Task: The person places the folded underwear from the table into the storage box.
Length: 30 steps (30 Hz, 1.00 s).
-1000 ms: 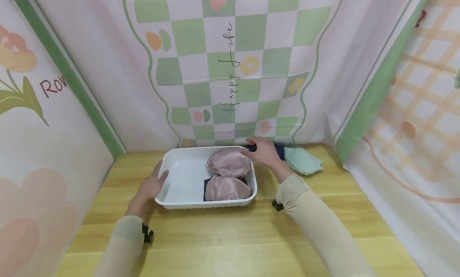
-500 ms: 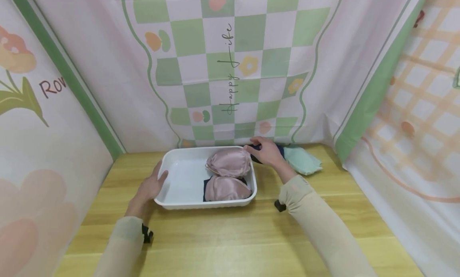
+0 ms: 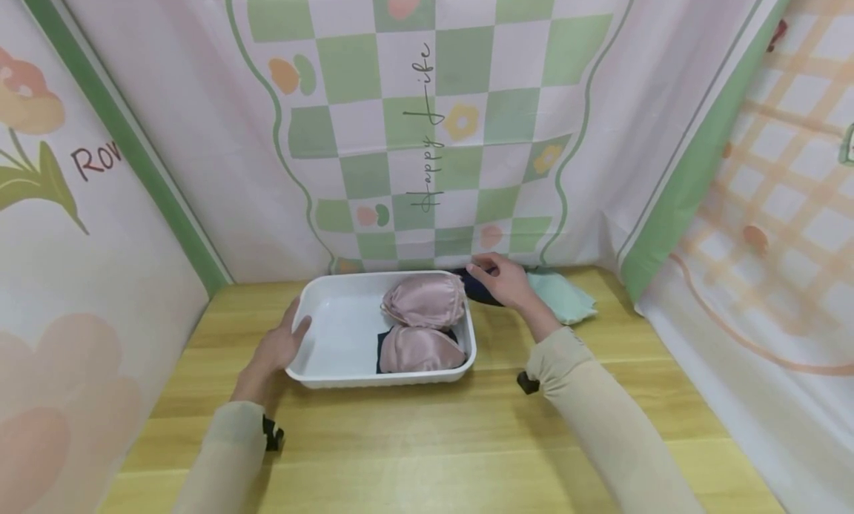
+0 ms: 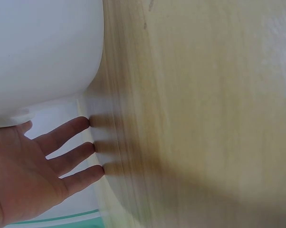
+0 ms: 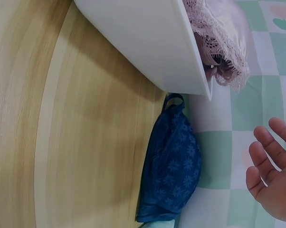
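Observation:
In the head view, my left hand [image 3: 275,351] holds the left rim of a white tray [image 3: 373,380], thumb over the rim. In the left wrist view, its other fingers [image 4: 69,159] extend outside the tray, tips right at the tabletop. Two folded pink satin bras [image 3: 425,300] lie in the tray's right half, one lace-trimmed, with dark fabric [image 3: 382,354] showing under the nearer one. My right hand [image 3: 503,279] hovers near a folded navy floral bra [image 5: 171,161] behind the tray's right corner. Its fingers [image 5: 264,159] are loosely bent and hold nothing.
A mint-green folded piece [image 3: 562,297] lies right of the navy bra. The wooden table [image 3: 414,440] ends at a checked curtain [image 3: 467,158] behind, and printed curtains close in both sides. Black wrist cameras [image 3: 273,432] sit under both cuffs.
My right hand has moved right, away from the tray's back right corner and over the navy bra, more of which shows. My left hand and the tray stay in place.

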### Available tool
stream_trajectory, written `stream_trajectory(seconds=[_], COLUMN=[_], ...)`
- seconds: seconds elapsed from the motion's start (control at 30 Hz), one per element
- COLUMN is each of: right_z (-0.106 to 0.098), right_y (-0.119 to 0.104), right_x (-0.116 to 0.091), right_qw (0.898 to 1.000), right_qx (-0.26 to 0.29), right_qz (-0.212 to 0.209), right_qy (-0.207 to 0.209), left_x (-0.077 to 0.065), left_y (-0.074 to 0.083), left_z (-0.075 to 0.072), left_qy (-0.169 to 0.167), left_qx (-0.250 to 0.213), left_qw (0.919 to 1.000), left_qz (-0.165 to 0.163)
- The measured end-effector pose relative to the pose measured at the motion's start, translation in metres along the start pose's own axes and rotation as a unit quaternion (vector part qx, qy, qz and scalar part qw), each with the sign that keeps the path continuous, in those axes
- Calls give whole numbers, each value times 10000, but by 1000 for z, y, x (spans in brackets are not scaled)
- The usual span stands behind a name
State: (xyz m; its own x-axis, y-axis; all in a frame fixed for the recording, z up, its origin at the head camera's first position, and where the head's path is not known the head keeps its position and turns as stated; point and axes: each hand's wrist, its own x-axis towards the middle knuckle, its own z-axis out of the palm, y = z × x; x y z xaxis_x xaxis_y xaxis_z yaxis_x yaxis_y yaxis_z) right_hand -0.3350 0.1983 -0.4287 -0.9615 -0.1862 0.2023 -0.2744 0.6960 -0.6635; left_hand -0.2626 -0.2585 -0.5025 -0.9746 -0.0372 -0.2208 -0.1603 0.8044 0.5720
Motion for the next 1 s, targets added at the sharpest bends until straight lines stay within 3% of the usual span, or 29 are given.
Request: stream_trajectory(seconds=[1.0], right_z=[-26], right_y=[27], right_x=[-13], right_qw=[9989], right_qx=[-1], right_qz=[449], right_qy=[-109], left_x=[0], left_y=[1], left_z=[0], left_qy=[-91], left_qx=[-157], left_qw=[9997], left_qz=[-182])
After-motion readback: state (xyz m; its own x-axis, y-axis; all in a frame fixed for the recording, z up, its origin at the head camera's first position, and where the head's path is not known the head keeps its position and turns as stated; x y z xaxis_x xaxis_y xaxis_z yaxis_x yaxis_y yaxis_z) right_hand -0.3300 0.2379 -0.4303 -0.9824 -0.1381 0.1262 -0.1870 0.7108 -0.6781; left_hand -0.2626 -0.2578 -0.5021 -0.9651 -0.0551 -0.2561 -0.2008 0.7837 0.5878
